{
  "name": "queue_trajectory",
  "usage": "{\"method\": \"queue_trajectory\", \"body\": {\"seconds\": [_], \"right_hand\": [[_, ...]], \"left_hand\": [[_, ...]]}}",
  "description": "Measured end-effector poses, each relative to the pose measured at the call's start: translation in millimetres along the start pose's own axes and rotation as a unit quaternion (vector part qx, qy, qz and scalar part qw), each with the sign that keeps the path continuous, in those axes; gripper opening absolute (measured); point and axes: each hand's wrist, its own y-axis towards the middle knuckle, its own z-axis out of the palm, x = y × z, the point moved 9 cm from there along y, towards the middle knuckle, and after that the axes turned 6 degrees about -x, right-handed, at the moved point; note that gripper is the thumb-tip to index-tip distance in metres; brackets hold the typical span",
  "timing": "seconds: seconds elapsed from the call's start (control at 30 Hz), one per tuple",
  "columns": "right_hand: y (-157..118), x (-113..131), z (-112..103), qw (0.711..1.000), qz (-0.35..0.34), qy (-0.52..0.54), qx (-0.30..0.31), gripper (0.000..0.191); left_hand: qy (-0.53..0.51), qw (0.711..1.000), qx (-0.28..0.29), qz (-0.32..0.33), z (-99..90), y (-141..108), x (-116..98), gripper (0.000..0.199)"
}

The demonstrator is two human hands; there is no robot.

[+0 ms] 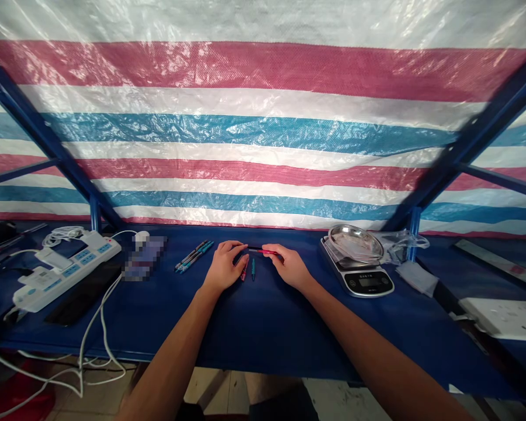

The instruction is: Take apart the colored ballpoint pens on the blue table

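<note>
Close together over the middle of the blue table [263, 327], both my hands work at small pen pieces. My left hand [225, 266] is closed, thumb and fingers pinching the left end of a thin dark stick [255, 248] that looks like a pen refill. In the pinch of my right hand [290, 268] is a slim red pen part [269, 252], pointing left towards that stick. Whether the two pieces touch, I cannot tell. Just below the fingers lie a red pen piece [244, 269], partly beside my left thumb, and a short teal pen piece [253, 269].
Several pens [193, 256] lie left of my left hand. Farther left are a white power strip [70, 269], cables and a dark phone-like slab [83, 295]. On the right stands a digital scale [368, 282] carrying a metal dish [356, 242]. Striped sheeting [263, 134] hangs behind.
</note>
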Motion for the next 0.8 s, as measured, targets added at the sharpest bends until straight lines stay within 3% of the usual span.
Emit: {"method": "queue_trajectory", "body": {"seconds": [0.23, 0.43, 0.8], "right_hand": [[1, 8, 7, 0.998, -0.041, -0.031, 0.026, 0.037], [5, 8, 9, 0.996, -0.028, -0.075, 0.036, 0.034], [11, 8, 9, 0.997, -0.011, -0.062, 0.034, 0.031]], "left_hand": [[0.018, 0.998, -0.034, -0.049, -6.6, -2, 17, 0.040], [0.005, 0.999, 0.002, -0.036, -5.0, -3, 11, 0.049], [0.045, 0.997, 0.047, -0.041, 1.5, -4, 9, 0.049]]}}
